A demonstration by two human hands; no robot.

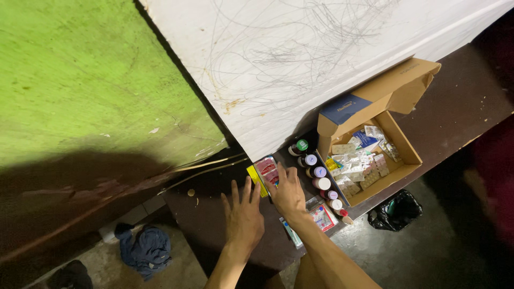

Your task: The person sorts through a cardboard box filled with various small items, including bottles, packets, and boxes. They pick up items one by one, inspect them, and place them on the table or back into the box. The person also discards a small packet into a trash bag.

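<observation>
The left hand (pixel 243 214) lies flat on the dark brown table (pixel 214 225), palm down, fingers spread fairly wide and pointing toward the wall; it holds nothing. Just past its fingertips, a yellow-edged packet (pixel 256 179) sits near the table's back edge.

The right hand (pixel 286 194) rests beside the left one, its fingers loosely spread and bent over a small stack of red-and-clear blister packs (pixel 267 167). The fingertips reach the near side of that stack and seem to touch it, though the dim light makes the contact hard to confirm; nothing is gripped. The blister packs lie at the back edge of the table, against the white scribbled wall (pixel 300 59), just ahead of the right forefinger.

To the right of that hand runs a row of small bottles (pixel 316 174) with green, white and purple caps, slanting from the back edge toward the front edge. More flat packets (pixel 323 218) lie under the right wrist, near the front edge. Beyond the bottles stands an open cardboard box (pixel 399 139), lid up against the wall, filled with pale pill strips (pixel 358 166). A black bag (pixel 396 210) sits on the floor below the front edge, and a blue cloth (pixel 145 249) lies on the floor at the left.
</observation>
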